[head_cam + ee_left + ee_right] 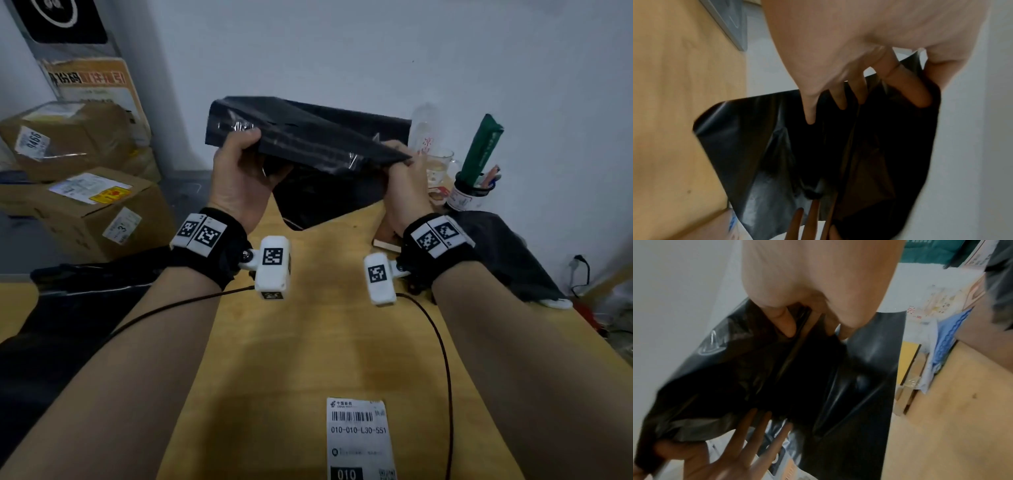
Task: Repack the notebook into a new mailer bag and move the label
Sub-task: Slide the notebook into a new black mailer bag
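Note:
I hold a black mailer bag [308,140] up above the wooden table [325,325] with both hands. My left hand [255,150] grips its left end, thumb on top and fingers underneath [840,100]. My right hand [400,161] pinches the right corner, with the thumb [785,322] against the plastic. The bag [777,154] [859,361] sags open between the hands. A white shipping label [359,438] with a barcode lies flat near the table's front edge. A brown notebook [383,238] lies on the table, mostly hidden behind my right wrist.
A second black bag [325,198] lies under the raised one, and a crumpled one [507,253] lies at the right. Cardboard boxes [85,205] are stacked at the left. A bottle [424,130], a glass mug [440,168] and a pen cup [469,198] stand at the back right.

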The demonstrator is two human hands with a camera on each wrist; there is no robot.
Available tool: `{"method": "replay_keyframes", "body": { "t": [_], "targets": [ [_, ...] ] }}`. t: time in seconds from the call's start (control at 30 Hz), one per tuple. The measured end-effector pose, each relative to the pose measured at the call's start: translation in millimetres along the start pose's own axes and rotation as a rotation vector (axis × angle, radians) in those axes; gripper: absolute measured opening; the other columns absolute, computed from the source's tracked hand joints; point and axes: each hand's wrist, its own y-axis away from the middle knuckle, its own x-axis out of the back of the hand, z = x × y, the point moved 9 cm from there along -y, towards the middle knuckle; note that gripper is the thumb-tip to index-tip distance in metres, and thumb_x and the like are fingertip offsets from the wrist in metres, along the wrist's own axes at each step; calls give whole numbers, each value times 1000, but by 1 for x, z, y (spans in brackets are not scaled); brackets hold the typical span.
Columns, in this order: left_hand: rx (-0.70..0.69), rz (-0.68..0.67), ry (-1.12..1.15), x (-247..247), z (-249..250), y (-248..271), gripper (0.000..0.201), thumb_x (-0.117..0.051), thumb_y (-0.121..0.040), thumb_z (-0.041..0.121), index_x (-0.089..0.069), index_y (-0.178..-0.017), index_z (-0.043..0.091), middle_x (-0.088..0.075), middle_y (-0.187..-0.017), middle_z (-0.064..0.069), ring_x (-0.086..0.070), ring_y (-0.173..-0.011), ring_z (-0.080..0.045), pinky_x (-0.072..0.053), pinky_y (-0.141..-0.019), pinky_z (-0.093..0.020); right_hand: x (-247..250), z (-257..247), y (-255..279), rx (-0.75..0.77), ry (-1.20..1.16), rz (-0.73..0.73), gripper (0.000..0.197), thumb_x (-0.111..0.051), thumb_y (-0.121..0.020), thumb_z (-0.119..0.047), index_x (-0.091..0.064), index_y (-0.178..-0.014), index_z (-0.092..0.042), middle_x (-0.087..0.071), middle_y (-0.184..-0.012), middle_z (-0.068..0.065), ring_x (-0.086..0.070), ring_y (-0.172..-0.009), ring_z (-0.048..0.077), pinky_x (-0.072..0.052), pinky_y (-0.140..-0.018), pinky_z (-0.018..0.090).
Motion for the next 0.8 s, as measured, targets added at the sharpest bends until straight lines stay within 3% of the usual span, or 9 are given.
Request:
{"method": "replay_keyframes", "body": {
  "t": [0.13, 0.27, 0.37, 0.43, 0.53, 0.63, 0.67, 0.73, 0.8],
  "targets": [
    [79, 95, -5, 30, -29, 15, 19, -50, -81, 14, -68, -89, 13, -65, -94, -7, -61, -94, -24, -41, -102, -48, 9, 50, 7, -162, 234, -56, 42, -39, -74, 3, -66, -61, -26, -55, -77, 15, -53, -76, 26, -43, -72, 34],
    [212, 182, -49, 63, -64, 45, 26, -56, -76, 18, -56, -102, 15, -56, -105, -9, -54, -109, -25, -41, -105, -54, 20, 85, 29, -418, 392, -125, 25, -43, -80, 8, -49, -65, -11, -43, -69, 9, -45, -68, 29, -41, -59, 40],
    [324, 257, -136, 81, -86, 67, 21, -49, -86, 19, -53, -106, 16, -57, -100, -4, -53, -106, -22, -45, -100, -53, 23, 110, 50, -642, 416, -200, 18, -48, -86, 8, -58, -97, -2, -57, -104, 16, -61, -101, 41, -57, -87, 46],
    [398, 320, -216, 92, -94, 80, 19, -49, -87, 18, -53, -105, 16, -56, -98, -4, -56, -102, -23, -50, -95, -52, 27, 116, 63, -724, 498, -243, 30, -51, -89, 5, -54, -118, -1, -57, -118, 18, -67, -104, 43, -58, -89, 52],
    [439, 450, -366, 107, -91, 101, 19, -53, -81, 12, -59, -100, 15, -61, -96, -4, -62, -97, -25, -56, -85, -46, 33, 114, 79, -752, 632, -283, 32, -53, -89, -1, -53, -121, -3, -61, -115, 21, -75, -89, 38, -60, -86, 54],
    [343, 666, -455, 118, -70, 117, 15, -47, -76, -3, -54, -79, 11, -54, -83, -7, -55, -79, -25, -49, -75, -38, 37, 110, 93, -760, 728, -339, 38, -53, -87, -3, -50, -125, -3, -67, -108, 27, -75, -92, 40, -59, -86, 50],
    [322, 719, -500, 121, -61, 119, 16, -45, -75, -4, -53, -79, 10, -52, -85, -7, -51, -81, -25, -44, -73, -36, 37, 107, 99, -760, 761, -365, 38, -52, -88, -2, -47, -125, -9, -67, -103, 27, -74, -93, 42, -58, -82, 49],
    [294, 783, -622, 122, -43, 122, 31, -44, -77, -2, -59, -104, 6, -52, -108, -6, -48, -94, -25, -38, -79, -33, 41, 105, 109, -764, 841, -432, 34, -50, -88, 0, -47, -118, -15, -66, -88, 25, -73, -91, 44, -56, -72, 45],
    [287, 791, -710, 118, -31, 120, 43, -45, -80, 2, -58, -120, 5, -51, -125, -7, -49, -102, -25, -38, -87, -32, 48, 103, 121, -775, 932, -497, 25, -50, -82, 2, -58, -105, -3, -63, -75, 20, -68, -71, 37, -53, -66, 40]
  ]
}}
